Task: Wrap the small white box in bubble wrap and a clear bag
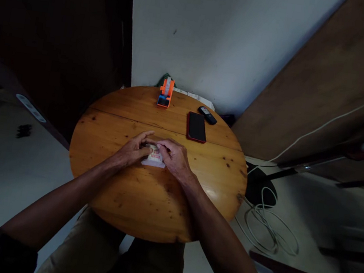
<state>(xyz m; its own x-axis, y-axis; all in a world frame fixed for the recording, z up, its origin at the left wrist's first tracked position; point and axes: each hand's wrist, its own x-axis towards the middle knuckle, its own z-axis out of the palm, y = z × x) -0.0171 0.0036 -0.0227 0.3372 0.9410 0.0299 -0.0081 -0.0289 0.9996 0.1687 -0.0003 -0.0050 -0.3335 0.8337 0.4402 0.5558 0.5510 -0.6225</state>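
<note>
A small white packet with red print lies between my two hands near the middle of the round wooden table. My left hand steadies its left side, the thumb on its face and the index finger stretched out beyond it. With fingers curled, my right hand pinches the packet's upper right edge. Whatever is on the packet's far side is hidden behind my fingers. A pale flat strip shows along its near edge.
On the round wooden table, an orange tape dispenser stands at the back. A phone in a red case and a black handset lie back right. Looped pale cable rests on the floor at the right.
</note>
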